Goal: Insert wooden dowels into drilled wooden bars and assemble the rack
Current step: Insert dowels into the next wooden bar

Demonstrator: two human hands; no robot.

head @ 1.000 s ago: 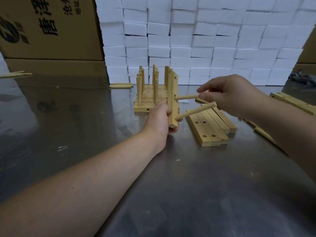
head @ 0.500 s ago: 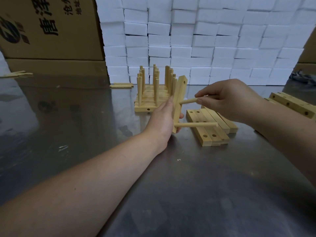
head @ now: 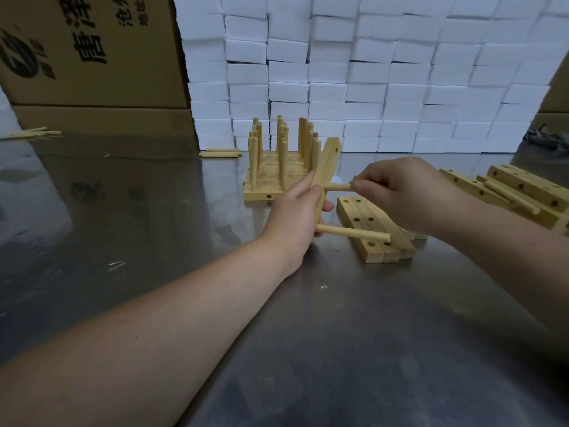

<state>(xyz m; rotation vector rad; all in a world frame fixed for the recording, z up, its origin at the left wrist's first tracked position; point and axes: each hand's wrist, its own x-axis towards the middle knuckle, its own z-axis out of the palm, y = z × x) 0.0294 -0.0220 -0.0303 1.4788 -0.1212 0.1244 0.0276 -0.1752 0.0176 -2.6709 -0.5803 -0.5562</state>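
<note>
Drilled bar (head: 328,167) stood on end above the steel table (head: 277,334), a little above frame centre, its top leaning toward 1 o'clock. One bare hole showed near its top end.

Left forearm came in from 7 o'clock, long and nearly straight, wrist low over the table. Left hand (head: 295,217) gripped the bar's lower half, with the fingers curled round its left face and the thumb tip showing on the right side.

Right forearm entered from 4 o'clock. Right hand (head: 409,192) was bent in toward the bar, fingertips pinching the free end of the upper dowel (head: 337,187). That dowel's other end sat at the bar's mid hole and it pointed to 3 o'clock. How deep it sat, could not tell.

Lower dowel (head: 354,233) stuck out of the bar near its foot, also toward 3 o'clock, with no hand on it.

Flat bars (head: 357,211) lay side by side on the table at the bar's 4 o'clock, under the lower dowel's tip, holes facing up.

Pegged bars (head: 271,183) with upright dowels stood just behind at 11 o'clock. More drilled bars (head: 523,189) were piled at 3 o'clock.

Loose dowels (head: 220,153) lay at 10 o'clock, and more (head: 34,133) far off at 9 o'clock.

Cardboard box (head: 92,50) sat at the upper left, contents not seen. A wall of white foam blocks (head: 369,72) ran across 12 o'clock.
</note>
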